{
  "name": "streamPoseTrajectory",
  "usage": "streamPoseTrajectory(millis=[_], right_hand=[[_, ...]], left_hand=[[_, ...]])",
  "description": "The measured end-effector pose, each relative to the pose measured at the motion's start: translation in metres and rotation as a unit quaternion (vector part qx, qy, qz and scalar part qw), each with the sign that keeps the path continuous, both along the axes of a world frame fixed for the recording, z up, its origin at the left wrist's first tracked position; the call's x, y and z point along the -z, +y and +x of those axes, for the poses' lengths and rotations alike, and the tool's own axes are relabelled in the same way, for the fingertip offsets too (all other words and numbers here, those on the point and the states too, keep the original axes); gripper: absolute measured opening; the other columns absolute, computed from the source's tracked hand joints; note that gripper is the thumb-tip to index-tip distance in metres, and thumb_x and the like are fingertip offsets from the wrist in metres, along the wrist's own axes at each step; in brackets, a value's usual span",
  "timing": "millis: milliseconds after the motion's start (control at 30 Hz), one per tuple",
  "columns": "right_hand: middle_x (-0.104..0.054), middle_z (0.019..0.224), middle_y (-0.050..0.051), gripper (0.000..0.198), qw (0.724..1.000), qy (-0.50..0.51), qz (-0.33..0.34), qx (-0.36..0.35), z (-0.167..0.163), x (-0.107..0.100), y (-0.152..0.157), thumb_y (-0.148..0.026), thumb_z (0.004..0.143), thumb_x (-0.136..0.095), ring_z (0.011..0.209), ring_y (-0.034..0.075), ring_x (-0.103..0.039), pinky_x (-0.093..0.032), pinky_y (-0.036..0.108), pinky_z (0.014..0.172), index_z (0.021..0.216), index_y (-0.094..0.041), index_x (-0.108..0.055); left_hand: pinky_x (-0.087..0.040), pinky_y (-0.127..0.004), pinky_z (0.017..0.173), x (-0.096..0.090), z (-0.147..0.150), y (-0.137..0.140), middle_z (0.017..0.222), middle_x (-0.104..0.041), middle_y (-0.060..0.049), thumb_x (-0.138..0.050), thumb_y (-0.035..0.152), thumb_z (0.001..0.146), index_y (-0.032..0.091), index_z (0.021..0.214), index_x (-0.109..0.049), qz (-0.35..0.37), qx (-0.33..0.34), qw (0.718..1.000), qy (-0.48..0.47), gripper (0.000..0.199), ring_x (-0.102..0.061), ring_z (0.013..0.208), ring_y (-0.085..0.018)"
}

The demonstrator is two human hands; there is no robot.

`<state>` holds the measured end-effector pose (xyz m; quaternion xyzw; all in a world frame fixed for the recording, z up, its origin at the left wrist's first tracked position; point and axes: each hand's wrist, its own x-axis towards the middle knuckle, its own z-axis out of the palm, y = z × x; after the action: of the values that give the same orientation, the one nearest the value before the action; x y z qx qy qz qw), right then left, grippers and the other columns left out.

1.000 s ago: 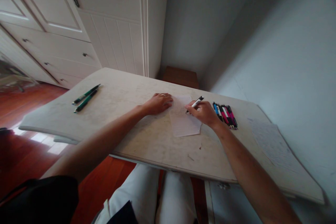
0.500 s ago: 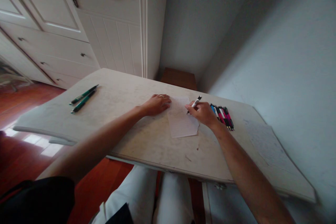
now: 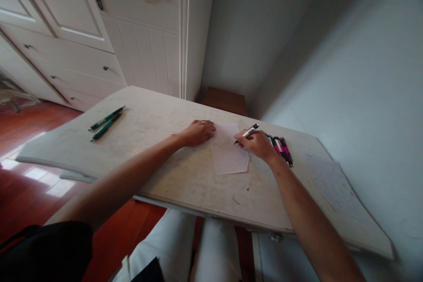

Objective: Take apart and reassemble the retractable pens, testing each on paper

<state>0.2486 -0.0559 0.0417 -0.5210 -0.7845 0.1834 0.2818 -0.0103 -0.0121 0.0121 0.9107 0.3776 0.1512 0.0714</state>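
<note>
A sheet of lined white paper (image 3: 230,161) lies on the pale table (image 3: 185,176), with faint writing on its upper part. My left hand (image 3: 198,133), a ring on one finger, rests flat with its fingertips on the sheet's left edge. A white pen with black ends (image 3: 250,131) is gripped in my right hand (image 3: 259,144), its tip down at the paper. Just right of that hand lies a row of several pens (image 3: 283,150), black, white and pink, partly hidden behind it.
Two green pens (image 3: 105,127) lie at the table's left. Another written sheet (image 3: 333,180) lies at the right, by the grey wall (image 3: 373,110). A white cabinet (image 3: 145,53) stands behind the table, and a brown box (image 3: 224,100) sits beyond its far edge.
My right hand has shifted slightly right and down, and the pen leans lower to the right. It now covers more of the pen row. My left hand stays on the sheet.
</note>
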Motion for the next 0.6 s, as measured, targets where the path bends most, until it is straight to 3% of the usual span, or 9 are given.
streamPoseTrajectory(millis=[233, 433, 600], right_hand=[[-0.073, 0.068, 0.007, 0.031, 0.997, 0.066, -0.036, -0.01, 0.002, 0.001, 0.002, -0.044, 0.082, -0.062, 0.056, 0.017, -0.066, -0.052, 0.026, 0.055, 0.07, -0.017, -0.069], [-0.071, 0.063, 0.006, 0.031, 0.997, 0.063, -0.047, 0.003, 0.004, 0.0, 0.003, -0.044, 0.081, -0.064, 0.051, 0.015, -0.064, -0.051, 0.025, 0.052, 0.07, -0.016, -0.069], [-0.07, 0.061, 0.005, 0.033, 0.992, 0.078, -0.096, -0.013, 0.011, 0.0, 0.005, -0.047, 0.079, -0.065, 0.05, 0.015, -0.064, -0.051, 0.025, 0.05, 0.069, -0.016, -0.069]], left_hand=[[-0.037, -0.041, 0.106, -0.002, 0.001, -0.001, 0.133, -0.058, -0.009, -0.039, 0.034, 0.096, 0.022, 0.118, -0.061, -0.007, -0.005, 1.0, 0.005, 0.033, -0.051, 0.126, -0.023], [-0.037, -0.04, 0.105, -0.002, 0.001, -0.001, 0.135, -0.057, -0.01, -0.038, 0.034, 0.097, 0.02, 0.12, -0.061, -0.001, 0.0, 1.0, 0.006, 0.034, -0.051, 0.125, -0.023], [-0.036, -0.04, 0.106, -0.001, 0.0, 0.0, 0.136, -0.056, -0.009, -0.037, 0.035, 0.098, 0.021, 0.12, -0.06, -0.005, -0.002, 1.0, 0.008, 0.035, -0.051, 0.126, -0.023]])
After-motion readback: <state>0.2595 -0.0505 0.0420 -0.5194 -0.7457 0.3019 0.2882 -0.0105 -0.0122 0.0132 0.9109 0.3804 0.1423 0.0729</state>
